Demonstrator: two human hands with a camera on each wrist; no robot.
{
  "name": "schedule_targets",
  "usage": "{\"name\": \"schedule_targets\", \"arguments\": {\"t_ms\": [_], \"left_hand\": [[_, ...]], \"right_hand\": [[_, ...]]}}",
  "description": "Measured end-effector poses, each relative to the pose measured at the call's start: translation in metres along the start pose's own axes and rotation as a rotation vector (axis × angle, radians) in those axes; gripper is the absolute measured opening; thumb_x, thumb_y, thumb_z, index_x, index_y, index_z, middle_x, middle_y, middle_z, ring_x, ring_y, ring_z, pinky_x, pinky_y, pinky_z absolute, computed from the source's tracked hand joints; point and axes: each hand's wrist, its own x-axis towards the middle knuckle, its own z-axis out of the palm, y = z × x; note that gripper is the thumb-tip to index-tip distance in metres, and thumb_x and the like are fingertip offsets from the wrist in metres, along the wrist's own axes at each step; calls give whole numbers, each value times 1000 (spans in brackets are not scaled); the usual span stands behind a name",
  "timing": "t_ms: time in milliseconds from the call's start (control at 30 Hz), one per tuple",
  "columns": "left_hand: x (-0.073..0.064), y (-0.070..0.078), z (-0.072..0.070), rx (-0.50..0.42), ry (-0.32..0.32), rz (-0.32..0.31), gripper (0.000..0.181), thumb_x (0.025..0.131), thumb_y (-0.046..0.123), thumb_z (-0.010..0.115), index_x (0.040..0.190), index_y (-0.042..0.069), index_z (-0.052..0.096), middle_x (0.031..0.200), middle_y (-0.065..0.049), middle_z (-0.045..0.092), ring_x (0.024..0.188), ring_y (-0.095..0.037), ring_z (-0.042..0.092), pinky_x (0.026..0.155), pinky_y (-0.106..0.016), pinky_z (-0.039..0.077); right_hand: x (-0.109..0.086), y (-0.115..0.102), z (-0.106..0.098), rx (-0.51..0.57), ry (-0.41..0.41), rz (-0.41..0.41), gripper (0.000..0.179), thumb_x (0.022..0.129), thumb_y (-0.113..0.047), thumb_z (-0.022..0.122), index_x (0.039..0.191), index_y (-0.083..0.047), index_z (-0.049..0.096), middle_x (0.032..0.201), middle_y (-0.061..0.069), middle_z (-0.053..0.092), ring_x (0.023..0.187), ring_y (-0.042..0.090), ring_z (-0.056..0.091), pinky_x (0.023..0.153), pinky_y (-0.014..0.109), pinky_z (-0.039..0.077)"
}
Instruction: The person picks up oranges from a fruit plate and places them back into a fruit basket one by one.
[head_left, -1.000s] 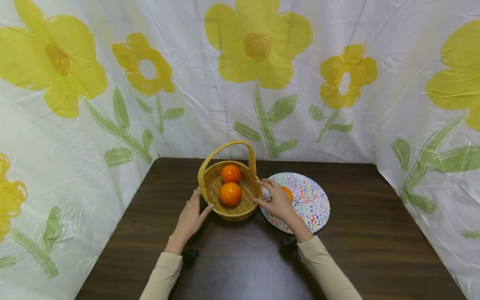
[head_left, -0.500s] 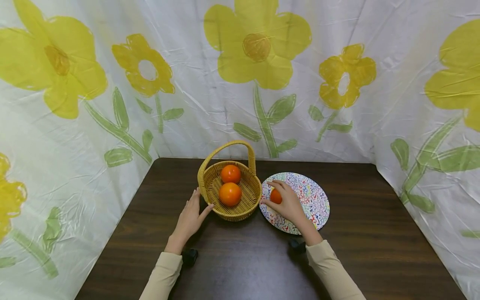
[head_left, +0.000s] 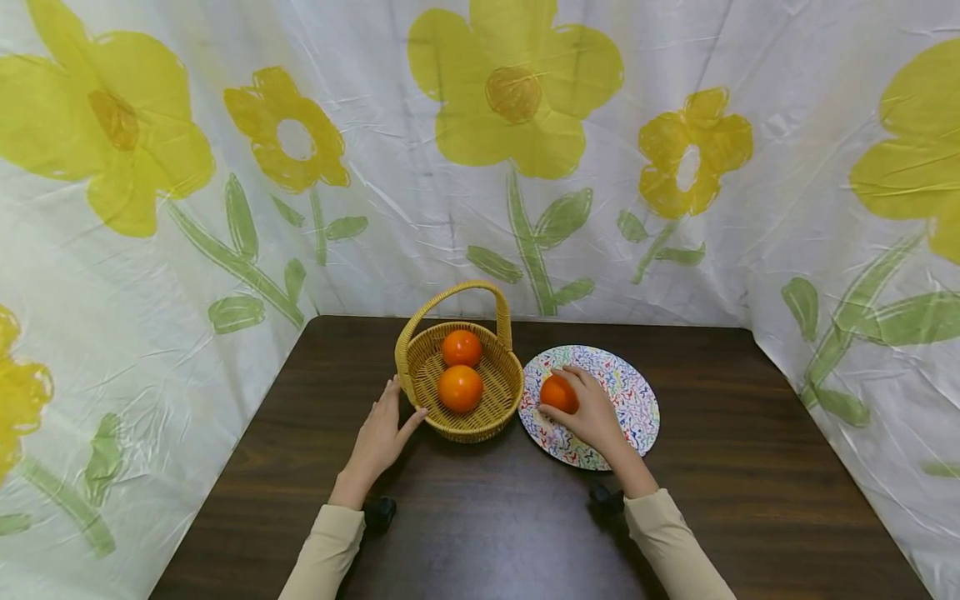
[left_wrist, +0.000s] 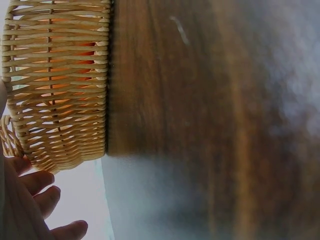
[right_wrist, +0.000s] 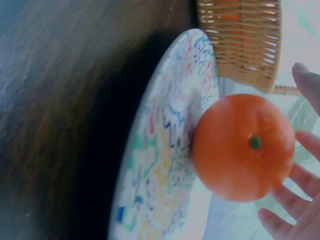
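A yellow wicker basket [head_left: 472, 429] with a tall handle holds two oranges, a front one [head_left: 460, 389] and a back one [head_left: 461, 347]. Against its left side rests my left hand [head_left: 378, 433], fingers extended along the wall and thumb at the front rim. A third orange [head_left: 558, 395], with a green stem spot, sits on a round plate [head_left: 630, 400] with multicoloured squiggles. My right hand [head_left: 597, 414] is spread around this orange from the right. In the right wrist view, the thumb [right_wrist: 309, 85] stands apart from the fruit while the fingertips [right_wrist: 280, 192] are right at its surface.
The basket and plate stand side by side on a dark wood-grain table [head_left: 480, 533]. Behind and at both sides hangs a white curtain [head_left: 405, 208] printed with yellow flowers. A small black device [head_left: 380, 514] is on the left wrist.
My right hand has moved from the basket's right rim rightward to the orange on the plate, bringing that orange into fuller view. The left hand and basket have stayed put.
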Motion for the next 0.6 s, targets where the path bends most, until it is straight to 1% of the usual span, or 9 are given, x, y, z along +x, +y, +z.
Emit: {"name": "schedule_targets", "arguments": {"t_ms": [233,467,600], "left_hand": [[-1,1,0,-3,0,-4,83,92,57,40,150,5,9,154,-16,16,142,-28,15,111,-53,20],[-1,1,0,-19,15,9,82,92,56,41,149,4,12,154,-15,15,141,-30,17,109,-55,21],[-1,1,0,-19,12,9,82,93,56,41,149,5,12,154,-14,15,141,-30,16,110,-55,21]], "right_hand": [[-5,8,4,3,5,14,64,72,-36,79,128,-17,56,134,13,47,117,38,47,81,58,48],[-5,13,5,-2,14,20,66,69,-35,81,128,-18,56,133,13,47,114,39,49,81,57,48],[-5,15,7,-6,26,11,67,69,-34,82,128,-17,55,133,14,47,114,39,50,81,57,48]]}}
